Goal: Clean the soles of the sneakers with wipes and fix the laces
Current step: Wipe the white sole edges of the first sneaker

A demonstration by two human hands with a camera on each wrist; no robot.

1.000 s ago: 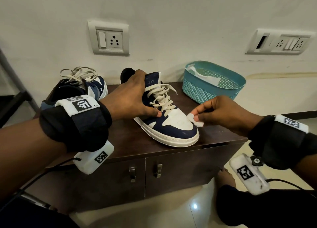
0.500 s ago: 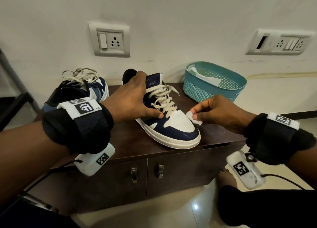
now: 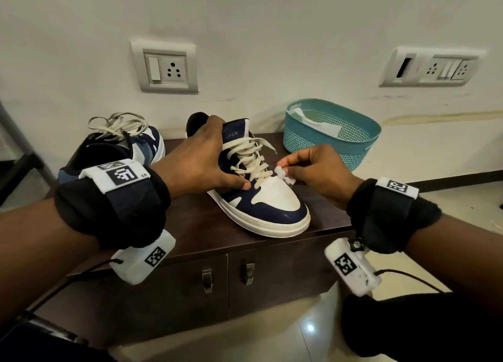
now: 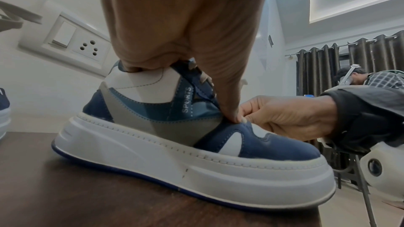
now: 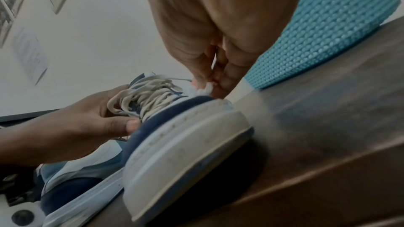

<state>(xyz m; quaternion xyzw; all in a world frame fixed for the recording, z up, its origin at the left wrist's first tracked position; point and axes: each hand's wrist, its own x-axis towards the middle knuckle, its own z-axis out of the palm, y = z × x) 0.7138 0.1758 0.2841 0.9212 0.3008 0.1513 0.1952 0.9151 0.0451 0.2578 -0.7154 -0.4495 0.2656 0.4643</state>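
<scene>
A navy and white sneaker (image 3: 269, 201) stands upright in the middle of the dark cabinet top (image 3: 201, 225). My left hand (image 3: 217, 157) grips it at the collar and tongue, thumb pressed on its near side. My right hand (image 3: 288, 168) pinches a small crumpled white wipe (image 3: 284, 175) on the white toe cap, just below the lowest laces (image 3: 250, 162). In the right wrist view the wipe (image 5: 205, 89) touches the top of the toe above the white sole (image 5: 186, 144). A second sneaker (image 3: 122, 146) with loose laces sits at the back left.
A teal perforated basket (image 3: 351, 146) with white wipes inside stands at the back right against the wall. Two switch plates (image 3: 166, 67) are on the wall. The cabinet's front edge lies just below the sneaker's toe. Another person (image 4: 358, 77) sits far off.
My right hand has carried the wipe up and left, from the right side of the toe to the top of the toe cap by the laces. The left hand keeps its hold.
</scene>
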